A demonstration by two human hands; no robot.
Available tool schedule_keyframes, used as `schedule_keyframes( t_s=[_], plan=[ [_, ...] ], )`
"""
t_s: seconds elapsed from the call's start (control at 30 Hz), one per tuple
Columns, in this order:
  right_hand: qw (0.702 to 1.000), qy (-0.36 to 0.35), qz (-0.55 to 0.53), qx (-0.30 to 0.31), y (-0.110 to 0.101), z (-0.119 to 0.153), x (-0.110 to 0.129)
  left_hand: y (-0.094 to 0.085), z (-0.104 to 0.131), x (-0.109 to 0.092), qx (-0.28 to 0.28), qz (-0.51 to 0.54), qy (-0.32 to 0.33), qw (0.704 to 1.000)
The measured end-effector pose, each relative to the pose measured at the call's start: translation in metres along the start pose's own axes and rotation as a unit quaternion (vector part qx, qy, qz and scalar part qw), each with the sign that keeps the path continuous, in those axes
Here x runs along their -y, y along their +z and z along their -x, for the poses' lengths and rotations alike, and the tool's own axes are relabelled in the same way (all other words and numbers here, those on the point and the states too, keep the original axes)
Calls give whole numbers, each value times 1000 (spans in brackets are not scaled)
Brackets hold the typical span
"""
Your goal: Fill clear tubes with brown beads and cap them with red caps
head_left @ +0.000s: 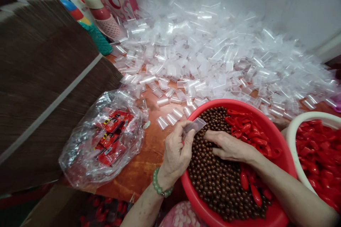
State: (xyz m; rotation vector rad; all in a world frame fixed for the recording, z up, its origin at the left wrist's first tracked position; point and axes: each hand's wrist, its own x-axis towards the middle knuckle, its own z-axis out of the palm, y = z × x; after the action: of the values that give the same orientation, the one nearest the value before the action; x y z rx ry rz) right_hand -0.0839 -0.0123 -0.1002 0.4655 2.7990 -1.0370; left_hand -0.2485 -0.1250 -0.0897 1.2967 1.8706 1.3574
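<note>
Forearms over a red basin of brown balls

Bare forearms [282, 181] lie nearest the camera, reaching to the red basin [287, 166] at four o'clock of the view; brown balls [213, 177] fill most of it, with shiny red plastic pieces [253, 136] at the basin's one o'clock and a few more at five.

The left hand [177, 149], at the basin's ten o'clock, grips a clear sleeve [196, 126] between thumb and fingers, its end over the balls; a green bead bracelet [157, 184] circles that wrist; the right hand [226, 146] dips its fingertips among the balls just beside the sleeve, fingers curled, and whether they pinch one I cannot tell.

A pale tub [292, 149] of similar red pieces stands just beside the basin at its three o'clock; more clear sleeves [199, 53] lie heaped across the orange-brown bench [153, 145] from twelve to three o'clock; a plastic bag [80, 166] with red packets [114, 131] sits at eight, a strapped brown stack [48, 60] at nine, two bottles [101, 19] at ten.
</note>
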Motion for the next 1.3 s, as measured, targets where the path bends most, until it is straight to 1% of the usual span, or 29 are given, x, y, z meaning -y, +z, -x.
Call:
schedule_keyframes(
  t_s=[0.07, 0.1, 0.13, 0.2, 0.27, 0.33, 0.43, 0.5, 0.53, 0.67, 0.73, 0.8, 0.87, 0.93, 1.03, 1.1, 1.13, 1.2, 1.3],
  plan=[
    [999, -7, -44, -4, -5, 0, -1, 0, 0, 1, 1, 16, -6, 1000],
    [996, -9, -85, -7, -7, 1, -2, 0, 1, 1, 0, 22, -10, 1000],
    [991, -7, -136, -11, -9, 3, -2, 0, 0, 2, -3, 25, -14, 1000],
    [970, 7, -243, -16, -14, 7, -1, 0, -1, 2, -8, 24, -15, 1000],
    [950, 21, -312, -18, -19, 12, -1, 0, -3, 1, -9, 11, 0, 1000],
    [939, 22, -343, -24, -24, 16, -1, 1, -5, 0, -4, -15, 33, 999],
    [927, 12, -374, -27, -32, 22, 1, 3, -8, -2, 0, -56, 87, 995],
    [918, 13, -395, -28, -36, 25, 2, 5, -10, -3, 5, -80, 112, 990],
    [916, 15, -399, -28, -38, 26, 2, 6, -10, -3, 17, -90, 121, 988],
    [921, 19, -388, -33, -41, 29, -1, 11, -10, -3, 102, -132, 136, 977],
    [920, 17, -389, -38, -40, 30, -2, 12, -9, -2, 127, -144, 139, 971],
    [919, 14, -393, -41, -39, 31, -3, 12, -9, -1, 140, -145, 143, 969],
    [917, 10, -397, -45, -39, 31, -3, 10, -7, 0, 145, -132, 141, 970],
    [916, 10, -398, -51, -39, 31, -2, 7, -5, 0, 150, -104, 124, 975],
    [909, 5, -414, -45, -40, 30, -1, 3, -2, -4, 197, -5, 81, 977],
    [899, -3, -436, -43, -40, 29, 1, 3, 0, -8, 230, 75, 58, 968],
    [896, -9, -443, -44, -39, 29, 1, 5, 0, -10, 237, 101, 51, 965],
    [894, -17, -444, -45, -38, 28, 2, 8, 0, -15, 227, 110, 45, 967],
    [891, -14, -452, -41, -33, 26, 3, 13, 0, -18, 206, 90, 32, 974]
  ],
)
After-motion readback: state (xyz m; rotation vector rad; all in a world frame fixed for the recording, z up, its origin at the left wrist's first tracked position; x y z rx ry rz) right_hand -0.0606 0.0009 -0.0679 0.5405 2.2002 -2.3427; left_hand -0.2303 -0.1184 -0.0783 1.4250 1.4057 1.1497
